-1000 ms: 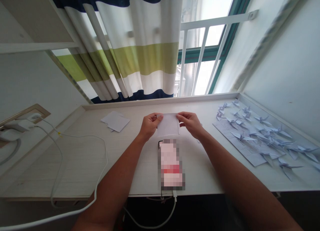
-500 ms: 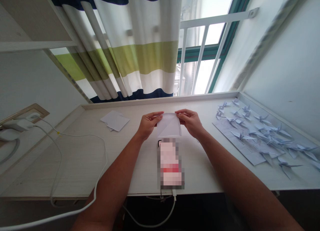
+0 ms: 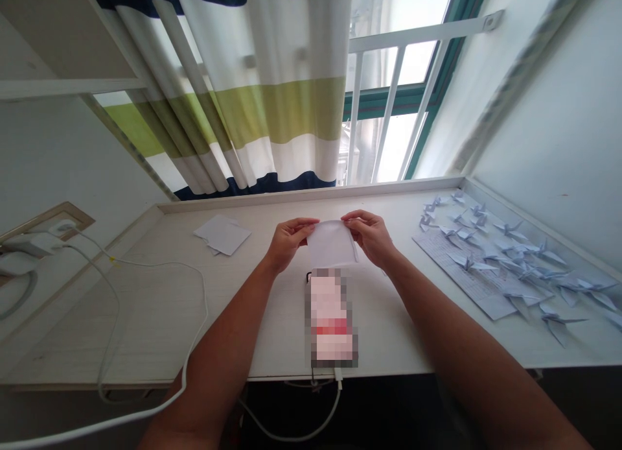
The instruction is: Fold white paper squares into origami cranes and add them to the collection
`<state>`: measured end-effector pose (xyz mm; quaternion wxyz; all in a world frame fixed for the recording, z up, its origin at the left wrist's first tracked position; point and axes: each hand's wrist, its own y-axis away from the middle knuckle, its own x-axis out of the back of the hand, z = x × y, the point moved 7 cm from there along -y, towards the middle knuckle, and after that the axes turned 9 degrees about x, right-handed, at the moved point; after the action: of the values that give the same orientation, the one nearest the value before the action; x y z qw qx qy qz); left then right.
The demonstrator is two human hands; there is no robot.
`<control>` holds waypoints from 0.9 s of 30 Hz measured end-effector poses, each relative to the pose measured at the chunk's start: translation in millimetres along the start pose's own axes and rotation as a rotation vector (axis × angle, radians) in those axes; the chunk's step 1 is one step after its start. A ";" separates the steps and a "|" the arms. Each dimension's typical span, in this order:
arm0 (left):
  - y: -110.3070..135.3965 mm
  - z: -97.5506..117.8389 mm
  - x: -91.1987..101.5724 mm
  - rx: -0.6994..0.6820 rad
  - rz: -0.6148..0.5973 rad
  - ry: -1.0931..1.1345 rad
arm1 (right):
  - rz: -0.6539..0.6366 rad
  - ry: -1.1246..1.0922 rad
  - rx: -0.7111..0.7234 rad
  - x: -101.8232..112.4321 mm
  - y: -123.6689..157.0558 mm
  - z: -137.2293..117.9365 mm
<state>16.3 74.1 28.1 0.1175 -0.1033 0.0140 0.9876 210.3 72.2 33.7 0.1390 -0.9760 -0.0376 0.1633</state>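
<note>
A white sheet of paper (image 3: 331, 246), roughly square, is held up between both my hands just above the desk. My left hand (image 3: 291, 239) pinches its upper left corner between thumb and fingers. At the upper right corner, my right hand (image 3: 368, 233) pinches it the same way. The paper's lower edge hangs near the top of a phone (image 3: 331, 317), which lies on the desk with its screen blurred out. Some white pieces of paper (image 3: 224, 235) lie stacked unevenly to the left of my left hand.
Several folded paper cranes (image 3: 515, 259) cover the right of the white desk (image 3: 160, 307), some on a printed sheet (image 3: 454, 278). A white cable (image 3: 204, 281) runs from the wall plugs (image 3: 34, 242) across the left side. Another cable (image 3: 335, 404) hangs from the phone. A curtain (image 3: 272, 113) hangs behind.
The paper has shifted slightly to the right and its face has turned a little; the diagonal line seen on it before no longer shows. Both hands keep their pinch on it.
</note>
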 end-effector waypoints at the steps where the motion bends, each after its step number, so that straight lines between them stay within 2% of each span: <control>1: 0.1 0.3 -0.1 -0.004 -0.008 -0.010 | 0.004 0.001 -0.002 0.7 -0.2 0.1; 5: -0.6 0.4 0.1 -0.005 -0.041 -0.070 | 0.024 0.035 0.003 3.4 -0.9 -0.7; 18: -1.8 0.8 7.1 -0.042 -0.017 -0.155 | 0.010 0.066 -0.001 -2.1 0.7 -1.6; 23: 2.2 9.1 4.1 -0.172 0.046 -0.294 | 0.013 0.115 0.019 -3.7 1.9 -5.5; 27: 5.5 15.2 2.0 -0.270 0.097 -0.344 | -0.056 0.108 -0.002 -8.0 3.2 -4.6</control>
<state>10.1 70.0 42.6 0.0555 0.0529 -0.1334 0.9881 204.4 67.1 39.5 0.1444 -0.9821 -0.0574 0.1064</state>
